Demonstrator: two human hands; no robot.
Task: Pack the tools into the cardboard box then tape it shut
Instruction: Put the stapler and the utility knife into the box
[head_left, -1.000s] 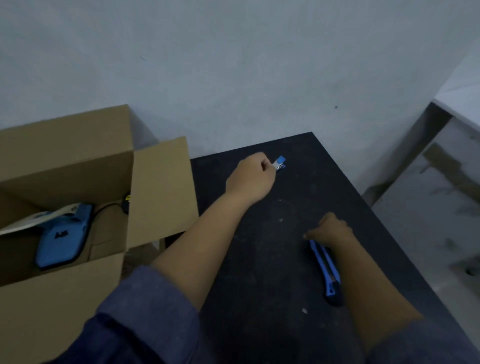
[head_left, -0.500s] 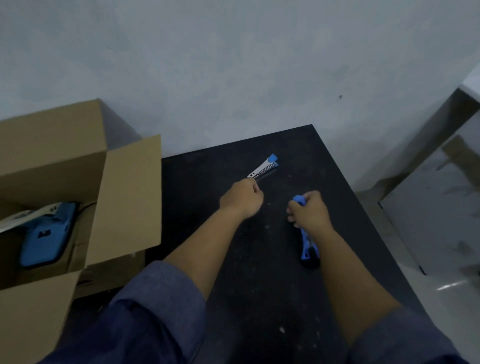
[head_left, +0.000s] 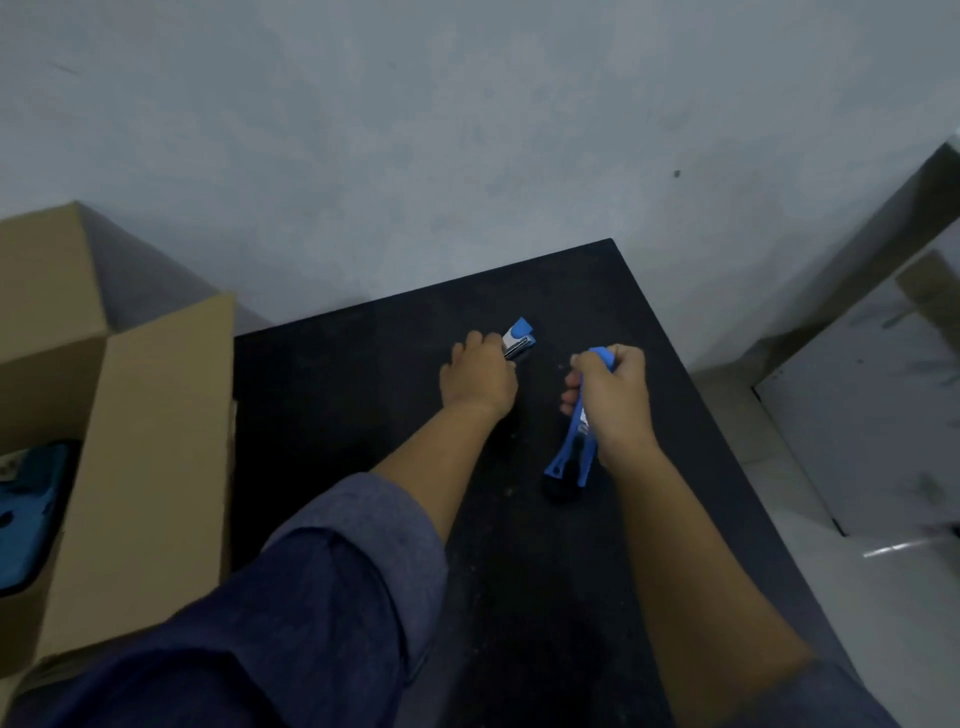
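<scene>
Gathering tools: the left hand (head_left: 480, 375) grips a stapler (head_left: 518, 338) and the right hand (head_left: 610, 397) a knife (head_left: 570, 457) above the bench (head_left: 363, 395); both go next into the box (head_left: 150, 467) at its left edge.

Looks like a bare workshop or storeroom. A scuffed black worktable (head_left: 519, 571) sits against a plain grey wall (head_left: 415, 130), and an open cardboard box (head_left: 135, 467) stands beside it.

table (head_left: 363, 395): black, flecked with pale specks | cardboard box (head_left: 150, 467): plain brown | item inside box (head_left: 31, 514): bright blue | small tool (head_left: 519, 338): silver metal with blue end | utility knife (head_left: 569, 457): blue with black end | sleeves (head_left: 311, 597): dark blue | wall (head_left: 415, 130): pale grey
</scene>
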